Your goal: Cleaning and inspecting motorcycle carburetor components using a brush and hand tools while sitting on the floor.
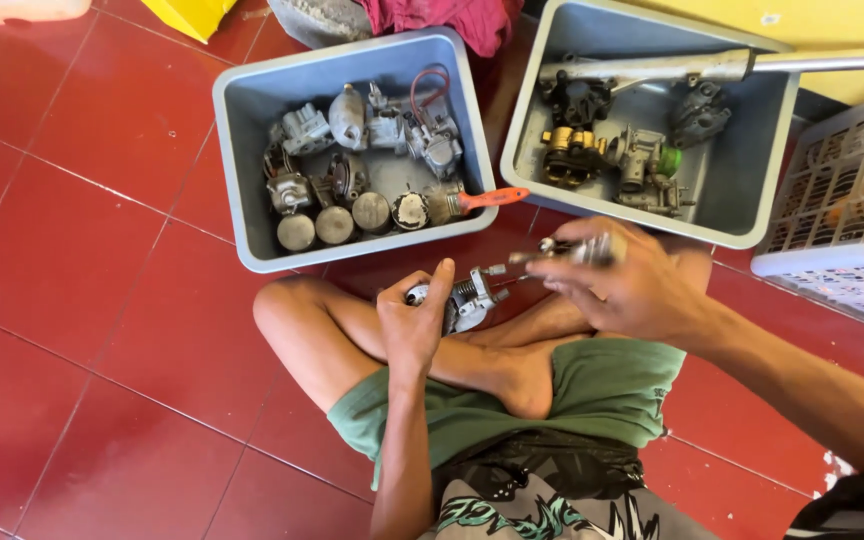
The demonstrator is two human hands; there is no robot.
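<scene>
Red tiled floor (82, 330), two grey tubs (252, 215) of engine parts, left hand (414, 325) gripping carburetor (472, 298)

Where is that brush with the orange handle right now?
In the head view, the orange-handled brush lies at the front right corner of the left grey tub, its handle poking over the rim, beside a row of round metal pistons.

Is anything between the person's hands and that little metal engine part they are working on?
Nothing visible. The left hand already grips the small metal carburetor above the crossed legs, and the right hand brings a slim tool right up to it.
</scene>
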